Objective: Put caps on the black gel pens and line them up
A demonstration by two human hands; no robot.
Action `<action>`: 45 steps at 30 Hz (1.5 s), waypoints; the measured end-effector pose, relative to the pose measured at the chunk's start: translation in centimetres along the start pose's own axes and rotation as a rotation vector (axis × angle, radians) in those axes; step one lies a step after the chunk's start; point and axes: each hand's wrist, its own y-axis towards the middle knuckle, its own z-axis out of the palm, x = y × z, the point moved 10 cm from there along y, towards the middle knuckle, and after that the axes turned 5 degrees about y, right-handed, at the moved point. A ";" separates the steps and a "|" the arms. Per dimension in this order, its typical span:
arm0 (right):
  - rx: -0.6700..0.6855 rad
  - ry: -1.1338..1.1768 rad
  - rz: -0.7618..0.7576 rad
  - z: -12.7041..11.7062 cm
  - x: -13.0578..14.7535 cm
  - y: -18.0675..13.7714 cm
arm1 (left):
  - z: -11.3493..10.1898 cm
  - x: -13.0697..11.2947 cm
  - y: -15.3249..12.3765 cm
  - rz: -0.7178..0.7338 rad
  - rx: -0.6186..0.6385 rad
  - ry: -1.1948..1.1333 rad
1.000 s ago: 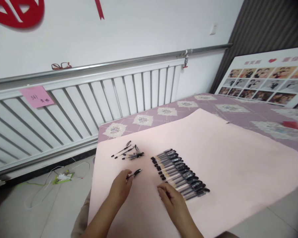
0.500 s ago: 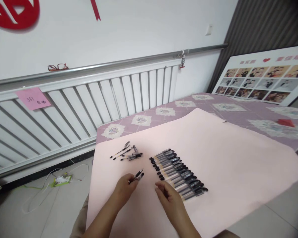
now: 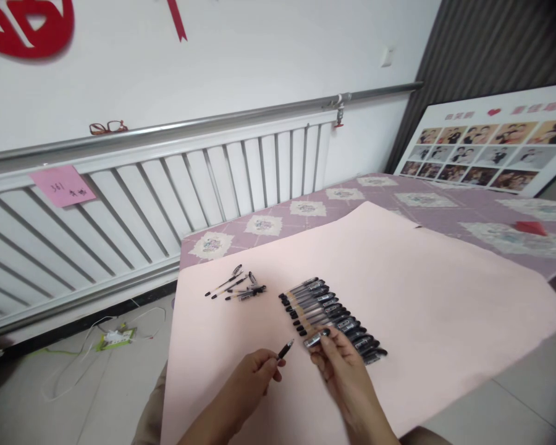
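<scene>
My left hand (image 3: 257, 376) is closed round an uncapped pen (image 3: 286, 350), its tip pointing up and right. Facing it, my right hand (image 3: 340, 358) pinches a black pen cap (image 3: 317, 339) with a clear clip. The pen tip and the cap are a short gap apart. Behind and partly under my right hand lies a slanting row of capped black pens (image 3: 327, 300), side by side. To the left of the row is a small loose pile of pens and caps (image 3: 246, 289). Part of the row is hidden by my right hand.
Pink paper (image 3: 426, 290) covers the near part of a table with a purple patterned cloth (image 3: 306, 208). A white radiator (image 3: 241, 179) runs along the wall behind. A photo board (image 3: 491, 145) leans at the far right. A power strip (image 3: 115, 337) lies on the floor.
My right hand has taken the cap from my left hand and holds it above the row. My left hand has shifted right with the pen, which now points towards the cap.
</scene>
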 end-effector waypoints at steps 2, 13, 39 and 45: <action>-0.051 0.019 -0.004 -0.8 0.3 0.1 | -0.5 -0.1 -0.1 0.007 -0.039 0.133; 0.154 -0.152 -0.044 1.8 -0.8 -0.4 | -0.6 -2.1 -0.3 0.114 -0.098 0.384; 0.149 -0.043 -0.048 2.0 -0.5 -0.4 | 0.0 -5.1 0.4 0.320 -0.175 0.493; -0.205 0.088 -0.120 -4.8 2.5 0.0 | 1.6 -8.9 4.2 0.394 -0.265 0.807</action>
